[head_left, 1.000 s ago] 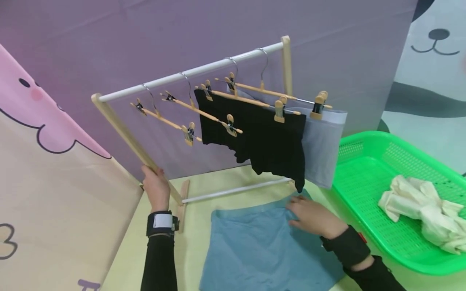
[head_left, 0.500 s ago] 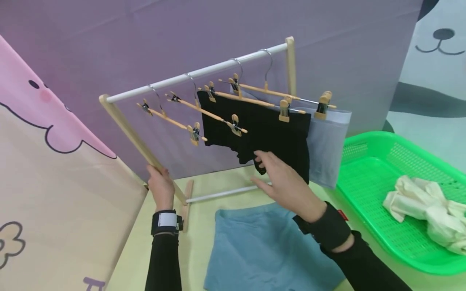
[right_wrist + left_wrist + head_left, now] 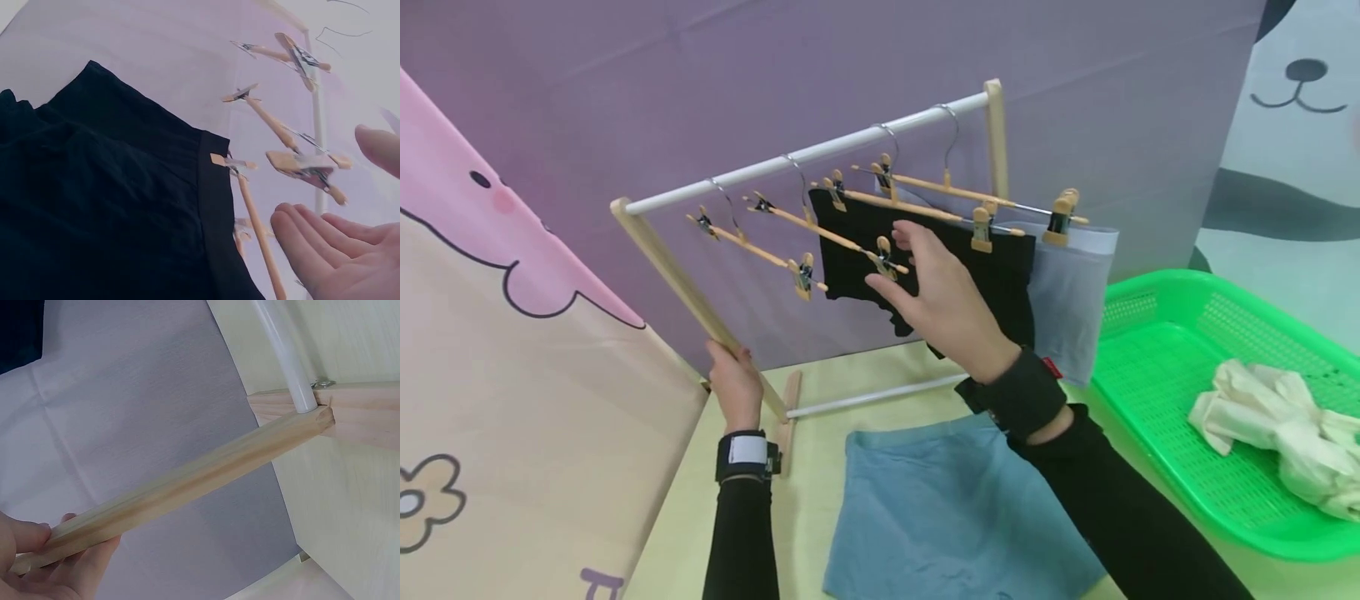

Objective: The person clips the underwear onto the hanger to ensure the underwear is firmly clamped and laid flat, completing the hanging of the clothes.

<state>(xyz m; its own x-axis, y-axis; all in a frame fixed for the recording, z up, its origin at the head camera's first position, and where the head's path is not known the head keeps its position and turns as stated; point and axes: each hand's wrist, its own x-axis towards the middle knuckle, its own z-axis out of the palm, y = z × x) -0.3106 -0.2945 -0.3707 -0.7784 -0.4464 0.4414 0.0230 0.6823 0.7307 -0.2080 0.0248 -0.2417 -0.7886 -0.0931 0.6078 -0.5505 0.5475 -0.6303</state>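
Left hand (image 3: 736, 387) is clamped round the wooden upright (image 3: 672, 279) of the rack; the left wrist view shows thumb and fingers on opposite sides of the wood, though the hand is cut off at that frame's corner. Right hand (image 3: 943, 304) is empty, thumb and fingers spread apart; its near-end clip (image 3: 885, 260) belongs to the second hanger (image 3: 831, 234) from the left, which hangs from the top bar (image 3: 820, 150). In the right wrist view this clip stands just beyond the fingertips, apart from them; that picture is washed out. The hand masks part of the black garment (image 3: 1011, 287), which in turn covers much of the grey garment (image 3: 1070, 321). The right wrist hides the far end of the lower bar (image 3: 872, 398). The blue garment (image 3: 951, 508), flat on the table (image 3: 812, 508), is partly under the right forearm and cropped below. Basket (image 3: 1157, 350) and cream cloth (image 3: 1262, 417) are cropped at the right edge.
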